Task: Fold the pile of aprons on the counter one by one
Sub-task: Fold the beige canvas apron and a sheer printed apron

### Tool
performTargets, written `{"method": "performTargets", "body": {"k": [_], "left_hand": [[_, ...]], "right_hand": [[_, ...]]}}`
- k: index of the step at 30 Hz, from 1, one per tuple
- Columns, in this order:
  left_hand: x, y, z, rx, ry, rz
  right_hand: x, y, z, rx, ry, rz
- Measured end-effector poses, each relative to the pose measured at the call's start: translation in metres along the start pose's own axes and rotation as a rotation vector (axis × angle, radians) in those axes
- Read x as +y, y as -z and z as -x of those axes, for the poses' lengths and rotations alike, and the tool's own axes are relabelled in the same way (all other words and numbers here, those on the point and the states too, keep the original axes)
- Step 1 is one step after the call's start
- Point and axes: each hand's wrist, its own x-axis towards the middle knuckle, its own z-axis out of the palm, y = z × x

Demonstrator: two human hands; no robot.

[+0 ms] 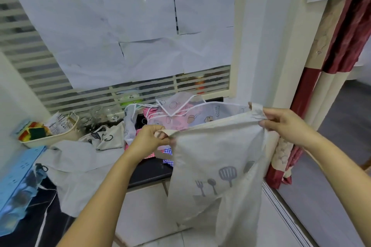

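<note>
A cream apron (216, 150) printed with grey kitchen utensils hangs in the air in front of the counter. My left hand (149, 136) pinches its top edge at the left. My right hand (281, 124) grips the top edge at the right, so the cloth is stretched between them and drapes down past the counter's edge. Behind it on the black counter (148, 170) lies a pile of aprons (180, 114): a translucent one with pink and white panels on top, checked red and blue cloth beneath. A grey-white apron (80, 162) lies spread at the left.
A cream tray (50, 136) with sponges and packets stands at the back left beside several glass jars (94, 116). A blue box (18, 184) sits at the near left. Paper sheets cover the slatted window behind. A red and cream curtain (329, 66) hangs at the right.
</note>
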Motion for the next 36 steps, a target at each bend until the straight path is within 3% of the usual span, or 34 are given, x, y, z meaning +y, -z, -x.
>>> {"method": "performTargets", "body": {"k": [4,7,10,13,18,25,27,31,36], "left_hand": [[0.022,-0.006,0.010,0.000,-0.006,0.422],[0.036,-0.008,-0.003,0.192,-0.084,0.442],[0.037,0.006,-0.031,0.405,-0.222,0.108],[0.044,0.034,-0.063,0.448,-0.326,-0.167],[0.046,0.098,-0.134,0.474,-0.469,-0.328],[0.032,0.171,-0.237,0.415,-0.520,-0.491],[0.017,0.186,-0.262,0.370,-0.502,-0.656],[-0.014,0.206,-0.303,0.236,-0.263,-0.836],[-0.052,0.229,-0.355,0.211,-0.115,-1.010]], "right_hand": [[0.001,0.006,-0.009,0.055,0.097,0.215],[-0.005,0.003,-0.033,0.033,0.130,0.411],[-0.011,-0.007,-0.063,-0.011,0.156,0.559],[-0.021,-0.012,-0.102,0.019,0.172,0.460],[-0.049,-0.015,-0.186,0.048,0.158,0.186],[-0.064,-0.037,-0.324,0.061,0.095,0.117],[-0.056,-0.052,-0.358,0.033,0.061,0.146],[-0.025,-0.084,-0.413,-0.017,-0.029,0.260],[0.014,-0.128,-0.462,-0.083,-0.169,0.254]]}}
